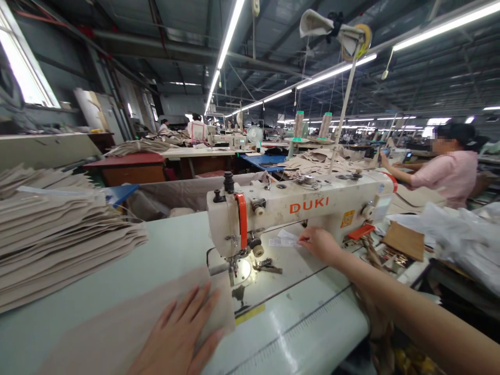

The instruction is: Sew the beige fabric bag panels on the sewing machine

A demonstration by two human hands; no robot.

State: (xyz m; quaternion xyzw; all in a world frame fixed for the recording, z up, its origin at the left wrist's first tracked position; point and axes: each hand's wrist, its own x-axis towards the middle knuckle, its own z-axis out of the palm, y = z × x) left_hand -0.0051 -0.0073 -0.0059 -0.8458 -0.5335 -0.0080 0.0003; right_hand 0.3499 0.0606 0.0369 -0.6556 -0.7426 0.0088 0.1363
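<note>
My left hand (182,333) lies with fingers spread on a beige fabric piece (128,317), pressing it to the pale green table. The fabric's right end is just in front of the needle area of a sewing machine (281,208) marked DUKI. Reaching under the machine's arm from the right, my right hand (321,245) has its thumb and fingers pinched at the end of small white labels (283,239). Their fingertips partly hide the labels' edge. A lamp lights the needle plate (242,271), and a metal guide (269,266) sits to its right.
A tall stack of beige fabric pieces (58,245) stands on the left. To the right are a brown patch (404,240), small parts and clear plastic bags (464,239). A co-worker in a pink shirt (449,177) sits beyond. Thread cones (299,125) stand behind the machine.
</note>
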